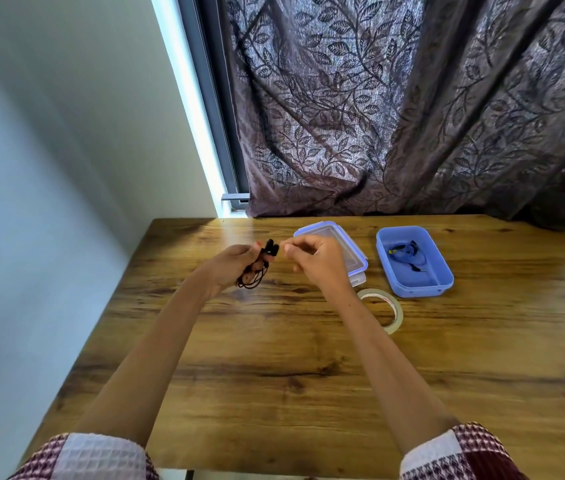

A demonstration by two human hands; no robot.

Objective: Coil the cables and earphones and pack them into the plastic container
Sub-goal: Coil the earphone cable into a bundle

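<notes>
My left hand [236,261] grips a coiled bundle of black earphones [267,252] above the wooden table, the earbuds sticking up past my fingers and loops hanging below my palm. Just to its right, my right hand [315,261] has its fingers curled, thumb and forefinger pinching what looks like a small pale strip of tape beside the earbuds. The blue plastic container [423,292] stands open at the right, with a dark blue cable [407,252] lying inside it.
The container's clear lid [326,233] with blue clips lies flat behind my right hand. A roll of clear tape [395,310] lies near my right wrist. The table [309,375] ends against a patterned curtain [412,116] at the back and a wall on the left.
</notes>
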